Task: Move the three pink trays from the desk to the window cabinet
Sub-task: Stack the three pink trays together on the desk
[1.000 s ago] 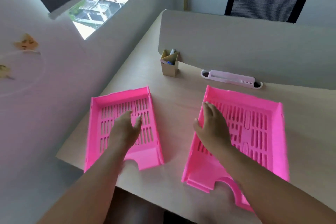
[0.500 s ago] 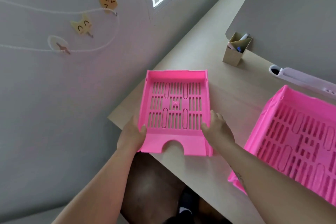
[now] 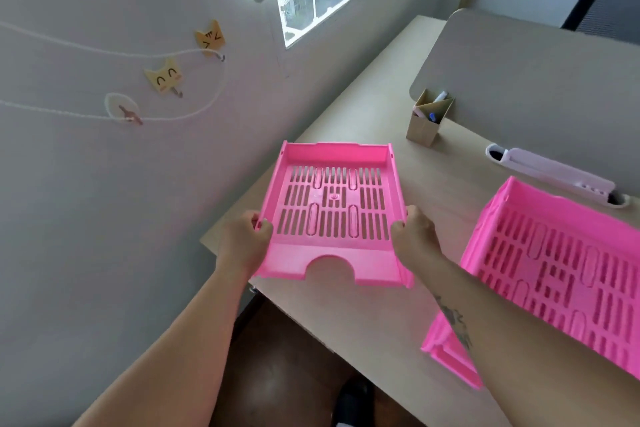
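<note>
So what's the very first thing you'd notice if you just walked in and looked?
The bright pink tray in the middle, gripped on both sides by the left hand and right hand at the desk's corner. A second pink tray lies on the desk to the right. On the wall to the left, little yellow cat faces hang from a white string.

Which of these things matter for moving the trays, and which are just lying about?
Part of the job: held pink tray, gripped by left hand and right hand; second pink tray on the desk.

Lying about: cardboard pen holder, white organiser, black chair, cat wall hooks.
</note>
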